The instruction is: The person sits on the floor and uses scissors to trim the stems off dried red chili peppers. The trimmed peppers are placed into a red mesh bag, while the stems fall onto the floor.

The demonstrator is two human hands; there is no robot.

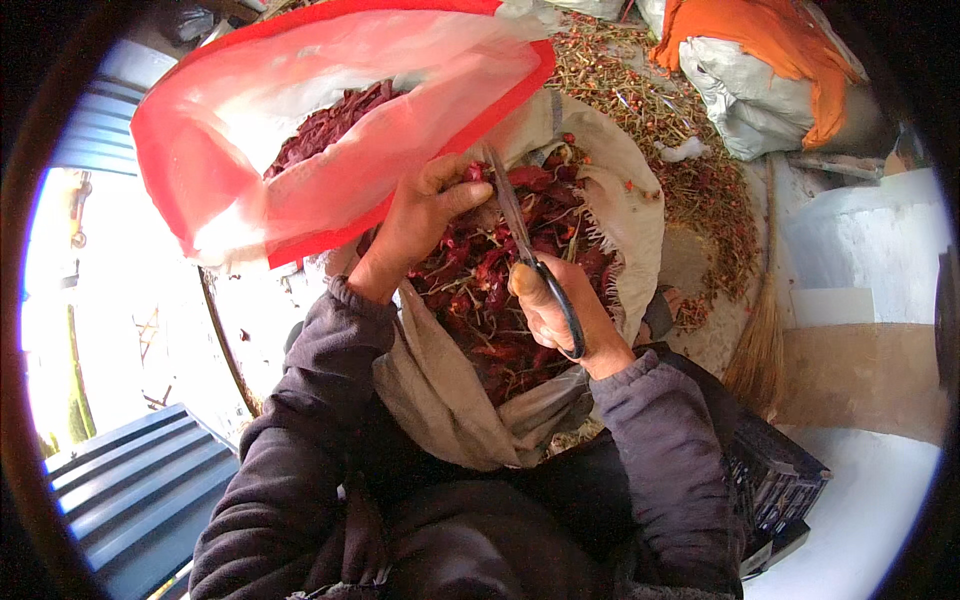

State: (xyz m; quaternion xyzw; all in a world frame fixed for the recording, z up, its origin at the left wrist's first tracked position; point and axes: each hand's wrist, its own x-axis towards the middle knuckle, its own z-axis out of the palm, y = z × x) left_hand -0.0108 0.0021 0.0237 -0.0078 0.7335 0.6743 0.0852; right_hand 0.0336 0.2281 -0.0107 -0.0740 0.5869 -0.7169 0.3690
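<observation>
My left hand [420,206] pinches a dried red chili pepper [476,172] between thumb and fingers, most of it hidden by them. The scissors [511,214] have a black handle and are gripped in my right hand [559,307]. Their blades point up and left, with the tips close beside the pepper; whether they touch it I cannot tell. Below both hands stands a beige woven sack [634,161] with a frayed, rolled-down rim. It holds many dried red chilies [487,277] with pale stems. Beyond my left hand, a white sack with a red border [202,150] contains dark red chilies [337,124].
Cut stems and chili bits [705,202] cover the floor at the right. A straw broom [757,352] leans by the wall. Orange cloth [757,37] drapes over a white sack [742,97]. A black plastic crate [780,472] is at lower right, and blue corrugated metal [142,495] at lower left.
</observation>
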